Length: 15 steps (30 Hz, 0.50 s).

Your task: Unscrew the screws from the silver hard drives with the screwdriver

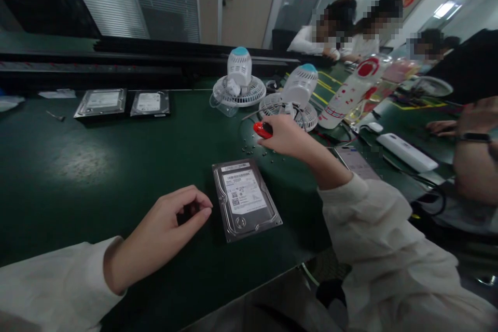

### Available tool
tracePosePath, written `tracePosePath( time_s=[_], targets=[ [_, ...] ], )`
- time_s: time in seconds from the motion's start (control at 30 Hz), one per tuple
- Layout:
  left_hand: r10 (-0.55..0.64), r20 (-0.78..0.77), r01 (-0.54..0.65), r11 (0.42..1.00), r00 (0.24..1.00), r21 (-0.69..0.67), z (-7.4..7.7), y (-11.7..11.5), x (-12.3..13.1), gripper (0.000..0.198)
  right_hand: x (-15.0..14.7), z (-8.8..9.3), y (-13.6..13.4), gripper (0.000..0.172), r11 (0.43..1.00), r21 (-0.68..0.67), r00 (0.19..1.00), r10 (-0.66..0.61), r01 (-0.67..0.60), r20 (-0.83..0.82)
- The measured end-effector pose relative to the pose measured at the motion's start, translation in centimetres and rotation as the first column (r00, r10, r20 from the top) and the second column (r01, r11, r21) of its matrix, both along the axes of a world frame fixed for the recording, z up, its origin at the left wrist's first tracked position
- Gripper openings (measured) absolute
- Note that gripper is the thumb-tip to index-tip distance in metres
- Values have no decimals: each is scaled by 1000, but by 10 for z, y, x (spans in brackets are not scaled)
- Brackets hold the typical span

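Note:
A hard drive (247, 189) with a white label lies flat on the green table, between my two hands. Beside its left edge is my left hand (171, 225), fingers curled, thumb and index tips together with nothing visible in them. My right hand (286, 136) reaches beyond the drive and is closed around a red-and-black screwdriver (263, 129). Only its handle shows; the shaft is hidden. Small loose screws (249, 150) are scattered on the table below and around that hand.
Two more hard drives (101, 102) (150, 103) lie at the back left. Two white fans (239, 96) (299, 88) stand past my right hand. Rightward are a tall bottle (346, 101), a phone (356, 161), a white power strip (407, 152) and cables. Another person's arm (476, 161) rests at far right.

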<state>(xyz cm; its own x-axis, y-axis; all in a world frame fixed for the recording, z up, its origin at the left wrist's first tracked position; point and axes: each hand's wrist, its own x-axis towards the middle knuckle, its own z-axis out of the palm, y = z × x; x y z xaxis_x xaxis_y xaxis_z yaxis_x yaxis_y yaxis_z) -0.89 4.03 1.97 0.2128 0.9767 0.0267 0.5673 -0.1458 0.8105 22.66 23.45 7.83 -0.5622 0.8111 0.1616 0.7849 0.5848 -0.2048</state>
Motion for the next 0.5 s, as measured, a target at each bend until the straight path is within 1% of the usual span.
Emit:
tracePosePath(
  time_s=[0.07,0.13,0.3,0.5],
  targets=[
    [-1,14,1,1000,1000,-2,0,0,-1,18,-5,-13,10,12,1000,-30,999,8,-7,32],
    [8,34,-8,1000,999,-6,1,1,-1,19,-7,-20,15,13,999,-50,998,14,-11,53],
    [44,82,-44,999,996,-5,0,1,-1,20,-9,-25,18,21,997,-72,996,33,-27,86],
    [52,94,-50,999,994,-20,0,1,-1,21,-9,-30,16,23,996,-81,996,28,-21,85]
  ],
)
